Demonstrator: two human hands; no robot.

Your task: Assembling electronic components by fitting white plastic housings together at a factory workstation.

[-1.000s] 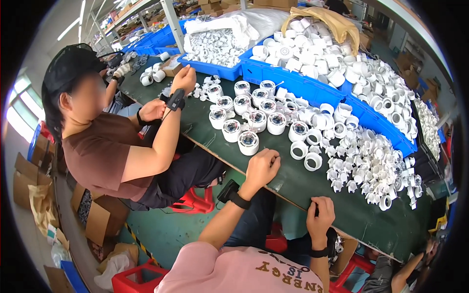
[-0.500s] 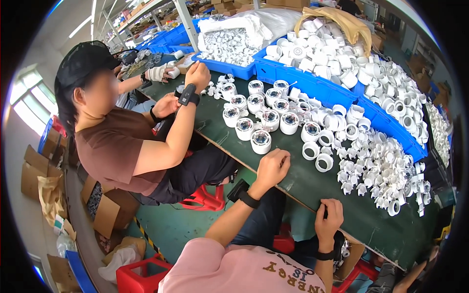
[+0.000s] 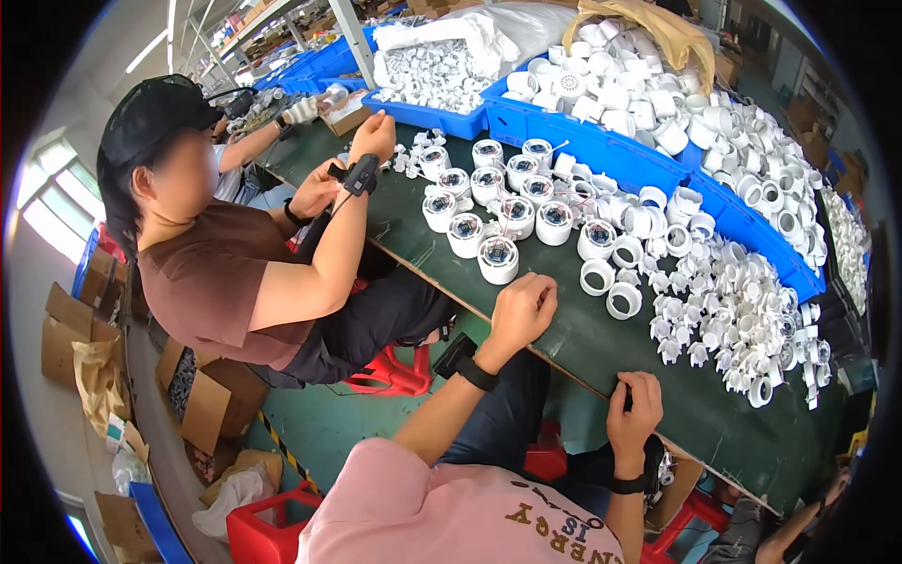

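Observation:
My left hand (image 3: 522,308) rests at the edge of the dark green table (image 3: 583,348), fingers curled in a loose fist with nothing visible in them. Just beyond it stands a white round housing (image 3: 498,258) with a circuit board inside, the nearest of several such units grouped upright. Farther right, my right hand (image 3: 634,410) lies at the same edge, its fingers bent inward and holding nothing I can see. White plastic rings (image 3: 624,300) and a heap of small white clip-like parts (image 3: 719,315) lie beyond it. Both wrists wear black bands.
Blue bins (image 3: 601,141) along the far side hold white cups and small parts. At left, a person in a brown shirt (image 3: 211,282) touches a device on their wrist. Behind them, a gloved hand (image 3: 301,111) is near a carton. Red stools (image 3: 272,526) and cardboard boxes (image 3: 221,404) stand below.
The view has shifted slightly. My hands keep their poses at the table edge. The neighbouring person's hands moved a little at their wrist device, and the gloved hand farther back moved off the carton.

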